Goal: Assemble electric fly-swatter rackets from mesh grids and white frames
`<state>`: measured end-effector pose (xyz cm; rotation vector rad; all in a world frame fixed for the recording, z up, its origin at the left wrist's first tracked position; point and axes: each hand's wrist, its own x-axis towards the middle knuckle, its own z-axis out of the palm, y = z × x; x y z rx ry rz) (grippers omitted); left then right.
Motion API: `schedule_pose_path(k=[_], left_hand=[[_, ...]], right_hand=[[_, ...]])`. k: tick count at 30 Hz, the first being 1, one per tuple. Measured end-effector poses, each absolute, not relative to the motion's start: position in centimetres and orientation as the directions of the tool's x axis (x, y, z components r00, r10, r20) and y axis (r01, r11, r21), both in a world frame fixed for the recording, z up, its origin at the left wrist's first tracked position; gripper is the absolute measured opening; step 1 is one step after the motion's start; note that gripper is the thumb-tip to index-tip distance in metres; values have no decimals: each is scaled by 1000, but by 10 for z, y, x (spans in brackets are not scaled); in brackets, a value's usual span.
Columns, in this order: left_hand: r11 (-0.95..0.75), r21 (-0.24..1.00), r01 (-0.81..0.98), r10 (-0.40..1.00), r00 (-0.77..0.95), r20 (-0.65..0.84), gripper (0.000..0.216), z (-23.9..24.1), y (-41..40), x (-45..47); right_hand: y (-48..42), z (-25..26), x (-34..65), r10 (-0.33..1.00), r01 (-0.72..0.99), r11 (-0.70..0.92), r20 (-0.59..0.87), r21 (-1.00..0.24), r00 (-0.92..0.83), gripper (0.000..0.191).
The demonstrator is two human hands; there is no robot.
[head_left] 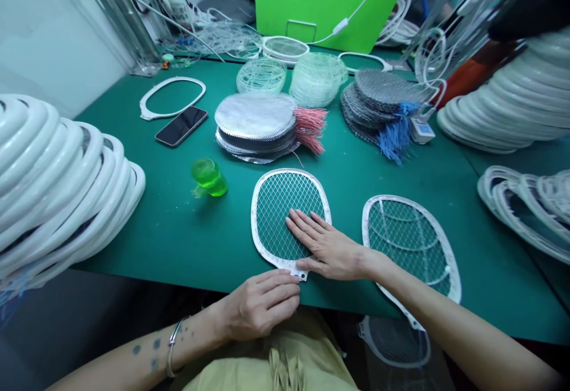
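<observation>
A white racket head frame (255, 225) with a metal mesh (276, 201) inside it lies flat near the table's front edge, its narrow neck toward me. My right hand (327, 248) rests palm down on the mesh and the frame's lower right, fingers stretched out. At the neck, my left hand (265, 302) has its fingers curled together, fingertips touching the neck's left side. Whatever they pinch is hidden. Right of my right hand lies a second white racket frame with mesh (401, 237), its neck reaching over the table edge.
Behind are stacked silver mesh discs (253, 115) with red wires and grey mesh discs (385, 97) with blue wires. A green cup-like object (209, 177), a phone (181, 126) and an empty frame (145, 108) are at left. White frames pile up left (66, 183) and right (503, 100).
</observation>
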<state>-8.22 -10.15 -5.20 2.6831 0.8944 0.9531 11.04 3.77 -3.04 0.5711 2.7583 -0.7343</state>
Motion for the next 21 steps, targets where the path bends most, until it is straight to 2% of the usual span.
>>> schedule_pose_path(k=[5, 10, 14, 21], left_hand=[[-809, 282, 516, 578, 609, 544, 18, -46, -102, -75], [-763, 353, 542, 633, 515, 578, 20, -47, -102, -66], [-765, 359, 535, 633, 519, 574, 21, -46, -102, -65], [-720, 408, 561, 693, 566, 446, 21, -38, -91, -59]], right_hand=[[38, -30, 109, 302, 430, 807, -342, -404, -890, 84], [38, -28, 109, 294, 427, 805, -348, -412, -890, 83], [38, -28, 109, 299, 429, 809, -347, -402, -889, 82], [38, -34, 109, 307, 421, 820, -323, -388, -895, 85]])
